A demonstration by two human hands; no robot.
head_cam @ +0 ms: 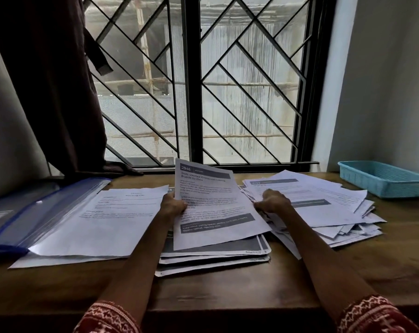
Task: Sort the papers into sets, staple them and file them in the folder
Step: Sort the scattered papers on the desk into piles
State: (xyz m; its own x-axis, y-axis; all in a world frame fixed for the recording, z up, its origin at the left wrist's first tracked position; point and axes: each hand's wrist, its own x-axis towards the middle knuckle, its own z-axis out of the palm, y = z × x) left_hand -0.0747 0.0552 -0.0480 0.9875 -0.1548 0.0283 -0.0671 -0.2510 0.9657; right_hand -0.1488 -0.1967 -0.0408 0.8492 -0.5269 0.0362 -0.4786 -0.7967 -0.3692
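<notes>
The left hand (172,205) is gripping a printed sheet (213,207) above the middle pile (215,255); the right hand (273,201), fingers curled, is seemingly pinching papers in the loose heap (324,207); the folder (35,207) is lying far left.

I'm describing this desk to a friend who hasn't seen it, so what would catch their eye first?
Probably the printed sheet tilted up at the desk's centre, gripped by the left hand above a neat stack. To its right sprawls a loose, messy pile of papers, where the right hand is curled at the pile's edge. Behind it all, the big window with its diagonal black grille dominates.
</notes>
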